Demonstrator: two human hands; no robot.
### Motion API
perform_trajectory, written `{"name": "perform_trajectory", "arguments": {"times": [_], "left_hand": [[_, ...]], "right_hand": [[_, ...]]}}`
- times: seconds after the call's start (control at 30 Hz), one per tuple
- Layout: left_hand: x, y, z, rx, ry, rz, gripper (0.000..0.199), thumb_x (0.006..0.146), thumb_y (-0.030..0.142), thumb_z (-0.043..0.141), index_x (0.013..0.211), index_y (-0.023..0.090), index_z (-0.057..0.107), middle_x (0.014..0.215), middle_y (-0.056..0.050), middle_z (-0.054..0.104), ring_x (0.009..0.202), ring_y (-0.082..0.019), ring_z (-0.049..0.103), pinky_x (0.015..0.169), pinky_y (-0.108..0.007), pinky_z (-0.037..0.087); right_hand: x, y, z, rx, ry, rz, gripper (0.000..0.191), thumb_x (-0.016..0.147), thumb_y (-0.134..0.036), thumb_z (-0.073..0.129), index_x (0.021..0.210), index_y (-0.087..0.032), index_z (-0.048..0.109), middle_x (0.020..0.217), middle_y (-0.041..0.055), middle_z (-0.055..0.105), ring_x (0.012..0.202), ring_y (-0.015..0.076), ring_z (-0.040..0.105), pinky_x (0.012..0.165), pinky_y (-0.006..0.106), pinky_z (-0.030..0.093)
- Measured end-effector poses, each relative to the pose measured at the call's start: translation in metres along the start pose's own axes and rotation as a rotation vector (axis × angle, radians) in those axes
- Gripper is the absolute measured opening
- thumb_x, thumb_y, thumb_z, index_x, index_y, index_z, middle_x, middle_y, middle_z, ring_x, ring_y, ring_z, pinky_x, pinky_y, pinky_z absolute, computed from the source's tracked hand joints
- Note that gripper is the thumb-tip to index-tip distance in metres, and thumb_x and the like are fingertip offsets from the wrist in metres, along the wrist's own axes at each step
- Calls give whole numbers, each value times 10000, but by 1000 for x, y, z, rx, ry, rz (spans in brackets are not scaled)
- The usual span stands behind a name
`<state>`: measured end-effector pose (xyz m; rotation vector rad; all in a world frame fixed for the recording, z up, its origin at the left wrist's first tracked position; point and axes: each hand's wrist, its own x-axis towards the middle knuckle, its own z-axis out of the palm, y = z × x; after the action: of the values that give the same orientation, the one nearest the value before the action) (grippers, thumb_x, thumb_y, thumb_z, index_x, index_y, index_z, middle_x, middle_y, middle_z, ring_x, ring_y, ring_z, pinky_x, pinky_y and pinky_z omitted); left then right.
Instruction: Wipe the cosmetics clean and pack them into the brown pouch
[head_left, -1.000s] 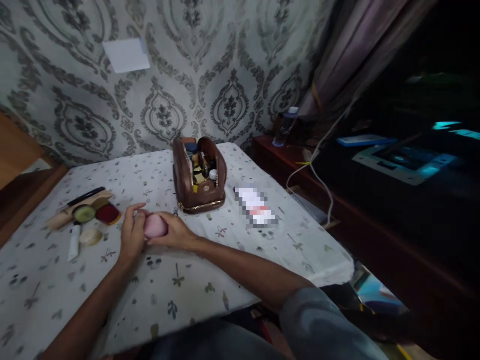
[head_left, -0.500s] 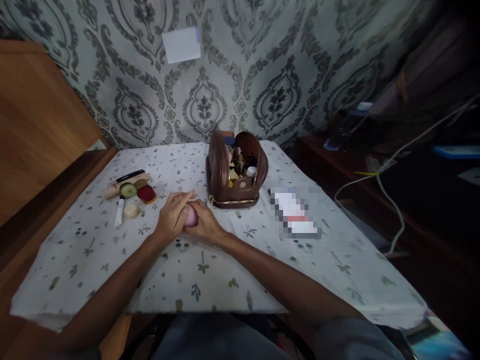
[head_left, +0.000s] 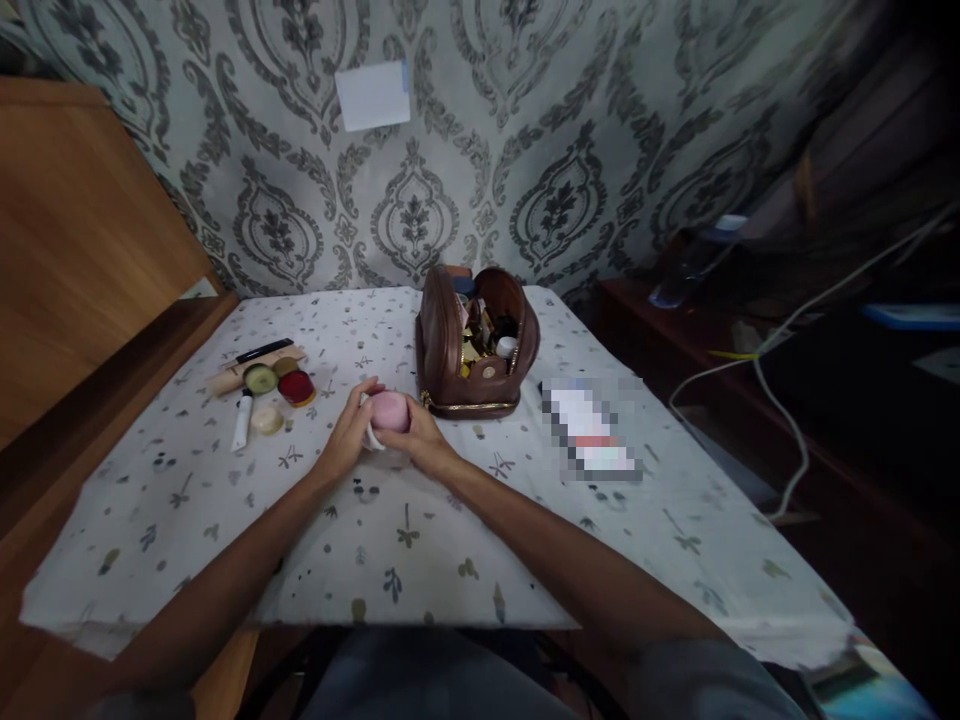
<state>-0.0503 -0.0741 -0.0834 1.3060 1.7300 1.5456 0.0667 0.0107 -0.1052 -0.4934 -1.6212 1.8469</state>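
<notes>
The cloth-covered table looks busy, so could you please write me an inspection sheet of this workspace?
Surface: printed white cloth over the table.
Things in hand: pink round item; white material beside it, unclear whether attached.
Clutter: open brown bag of small items; red-topped container, white tube and black stick at left; pixelated flat object at right.
Hands: left hand and right hand both hold the pink round item.
Cables: pale cable beyond the table's right edge.
Surroundings: patterned wall, wooden panel, bottle.

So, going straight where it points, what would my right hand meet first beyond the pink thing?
Probably your left hand, across the pink thing from it, though depth is unclear.
</notes>
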Motion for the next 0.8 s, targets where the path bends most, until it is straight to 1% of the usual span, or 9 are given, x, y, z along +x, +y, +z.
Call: {"name": "perform_trajectory", "arguments": {"times": [0.2,0.33,0.4,0.47,0.53,0.6,0.67,0.73,0.8], "left_hand": [[6,-2,-16,-188,-98,-101,710,670,268,531,1375,181,537,1485,-123,506,1334,-302,491,1094,-429,396],[8,-4,-21,-195,-130,-269,790,622,197,548,1411,179,496,1387,-137,585,1085,-290,657,902,-420,535],[10,-5,-23,-141,-51,-285,737,642,186,541,1378,163,510,1287,-144,644,1038,-285,676,874,-436,551],[10,-3,-24,-49,103,-147,616,695,179,528,1310,162,545,1252,-141,659,1109,-279,653,949,-455,529],[7,1,-25,71,195,104,520,771,170,512,1291,173,544,1294,-136,637,1207,-261,604,1049,-459,473],[2,8,-23,213,103,339,495,843,178,502,1337,179,513,1369,-141,591,1271,-252,558,1105,-463,426],[-3,14,-20,372,-117,486,458,886,219,514,1342,183,535,1387,-147,581,1295,-258,540,1124,-467,406],[-5,19,-17,501,-270,513,403,915,277,518,1302,187,591,1366,-147,602,1301,-263,536,1128,-458,403],[-5,22,-14,545,-286,438,392,944,333,487,1289,193,611,1334,-136,627,1273,-254,558,1111,-434,421]], "right_hand": [[-1,0,0,107,-42,19,838,562,-398,851,1295,-179,508,1350,115,570,1243,264,549,1066,394,442],[1,4,-1,97,42,22,877,509,-404,886,1253,-187,477,1290,126,589,1170,243,590,1007,378,484],[3,6,-1,69,122,44,821,467,-392,897,1154,-192,494,1195,109,620,1075,226,620,927,359,518],[5,6,0,34,177,81,699,490,-406,877,1047,-192,512,1059,74,645,923,195,635,818,332,535],[5,5,1,16,175,116,582,550,-440,832,970,-188,518,896,27,638,749,159,605,696,305,522],[5,4,1,-2,118,96,506,587,-437,800,926,-187,519,813,-6,615,688,144,575,655,290,502],[3,4,1,-60,64,13,473,578,-383,798,915,-188,528,832,-9,617,751,157,584,700,294,503],[1,4,1,-168,38,-80,471,577,-330,785,953,-186,541,891,4,623,829,179,587,759,312,503],[-2,4,1,-308,25,-155,475,601,-298,753,1010,-180,543,932,22,618,857,196,582,794,340,497]]}}
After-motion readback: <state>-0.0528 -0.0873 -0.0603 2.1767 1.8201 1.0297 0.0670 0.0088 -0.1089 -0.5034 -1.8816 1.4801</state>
